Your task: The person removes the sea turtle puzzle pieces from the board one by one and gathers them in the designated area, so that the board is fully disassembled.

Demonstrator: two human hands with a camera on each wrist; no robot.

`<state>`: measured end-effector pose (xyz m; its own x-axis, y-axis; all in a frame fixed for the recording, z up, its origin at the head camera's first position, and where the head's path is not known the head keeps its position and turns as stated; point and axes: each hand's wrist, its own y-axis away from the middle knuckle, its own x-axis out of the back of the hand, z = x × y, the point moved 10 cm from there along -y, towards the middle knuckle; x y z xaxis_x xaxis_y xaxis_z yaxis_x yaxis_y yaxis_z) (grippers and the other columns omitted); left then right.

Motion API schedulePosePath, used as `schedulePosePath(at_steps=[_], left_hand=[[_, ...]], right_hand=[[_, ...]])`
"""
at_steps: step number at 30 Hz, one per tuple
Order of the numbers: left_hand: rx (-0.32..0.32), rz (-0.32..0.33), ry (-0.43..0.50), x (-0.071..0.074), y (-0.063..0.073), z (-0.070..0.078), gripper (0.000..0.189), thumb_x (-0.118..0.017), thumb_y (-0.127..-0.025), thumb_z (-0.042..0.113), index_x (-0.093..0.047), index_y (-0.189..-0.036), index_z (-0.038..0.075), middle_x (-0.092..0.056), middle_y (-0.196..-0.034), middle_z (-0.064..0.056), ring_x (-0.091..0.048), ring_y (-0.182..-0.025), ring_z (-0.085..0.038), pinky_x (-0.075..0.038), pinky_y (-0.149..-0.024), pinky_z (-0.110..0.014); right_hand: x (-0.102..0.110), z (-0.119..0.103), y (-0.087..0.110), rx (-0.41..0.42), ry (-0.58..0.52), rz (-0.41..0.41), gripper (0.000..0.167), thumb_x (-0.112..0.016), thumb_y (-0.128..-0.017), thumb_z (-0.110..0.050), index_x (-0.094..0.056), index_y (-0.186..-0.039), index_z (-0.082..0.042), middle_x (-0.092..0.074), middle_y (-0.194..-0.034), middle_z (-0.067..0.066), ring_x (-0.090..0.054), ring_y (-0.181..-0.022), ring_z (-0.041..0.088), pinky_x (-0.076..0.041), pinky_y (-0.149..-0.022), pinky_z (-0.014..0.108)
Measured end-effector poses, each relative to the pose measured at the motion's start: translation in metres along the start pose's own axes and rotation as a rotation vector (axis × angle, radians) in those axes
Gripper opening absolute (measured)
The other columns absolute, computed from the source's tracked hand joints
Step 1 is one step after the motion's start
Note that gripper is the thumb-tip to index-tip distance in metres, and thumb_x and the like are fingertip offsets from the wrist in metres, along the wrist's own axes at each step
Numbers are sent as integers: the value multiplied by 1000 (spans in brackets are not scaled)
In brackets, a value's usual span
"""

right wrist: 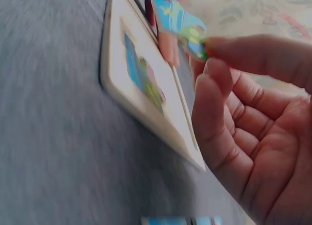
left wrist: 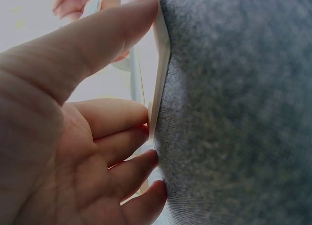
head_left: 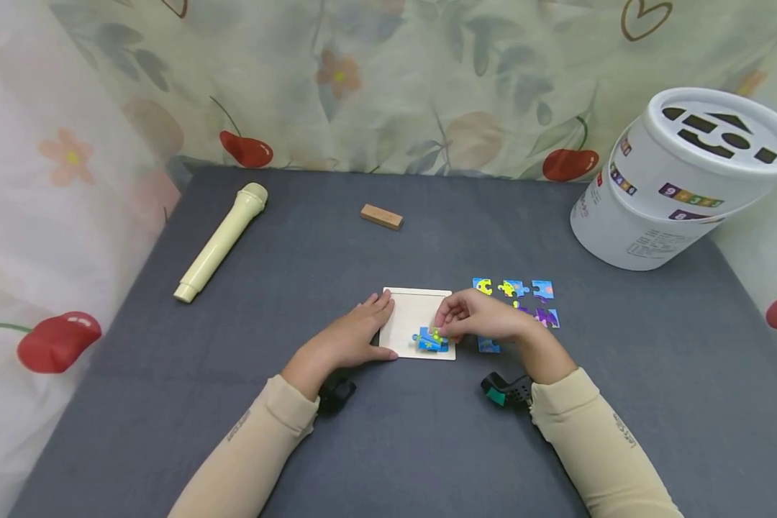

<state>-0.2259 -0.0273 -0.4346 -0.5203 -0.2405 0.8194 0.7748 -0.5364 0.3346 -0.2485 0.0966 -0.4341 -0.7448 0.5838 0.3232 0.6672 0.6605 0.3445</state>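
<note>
A pale wooden puzzle tray (head_left: pixel 409 311) lies flat on the dark cloth. My left hand (head_left: pixel 355 332) rests along its left side, thumb at the near corner and fingers at the far one; in the left wrist view the thumb (left wrist: pixel 102 39) lies on the tray's edge. Between thumb and index finger, my right hand (head_left: pixel 485 315) pinches a blue jigsaw piece (right wrist: pixel 178 20) with yellow-green marks, held above the tray. Beneath it, another blue jigsaw piece (right wrist: pixel 139 76) lies inside the tray near its front right corner. From overhead the two pieces overlap.
Several loose jigsaw pieces (head_left: pixel 542 289) lie right of the tray, some hidden under the right hand. A small wooden block (head_left: pixel 381 216) lies behind. A cream microphone-shaped stick (head_left: pixel 220 243) is at the left, and a white bucket (head_left: pixel 673 187) with a slotted lid stands back right.
</note>
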Motion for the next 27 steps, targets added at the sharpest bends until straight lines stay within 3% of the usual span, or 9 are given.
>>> schedulePosePath(at_steps=[7, 22, 27], left_hand=[[-7, 0, -9, 1, 0, 1, 87, -67, -84, 39, -19, -147, 2, -10, -157, -10, -8, -145, -28, -14, -118, -41], [16, -9, 0, 0, 1, -1, 87, -66, -85, 39, -18, -148, 4, -8, -157, -7, -7, -146, -25, -13, -118, -39], [19, -5, 1, 0, 1, -1, 87, -66, -84, 39, -18, -148, 4, -9, -157, -7, -8, -146, -25, -13, -118, -39]], right_hand=[[20, 15, 20, -29, -15, 30, 19, -63, -89, -14, -60, -95, 4, -60, -81, 8, -55, -66, 12, -51, -65, 28], [58, 41, 69, -56, -31, 104, 24, -63, -88, -12, -58, -95, 10, -63, -79, 1, -56, -64, 11, -51, -61, 28], [70, 53, 80, -106, 2, 137, 25, -63, -88, -16, -59, -97, 7, -62, -79, -1, -55, -64, 8, -50, -60, 26]])
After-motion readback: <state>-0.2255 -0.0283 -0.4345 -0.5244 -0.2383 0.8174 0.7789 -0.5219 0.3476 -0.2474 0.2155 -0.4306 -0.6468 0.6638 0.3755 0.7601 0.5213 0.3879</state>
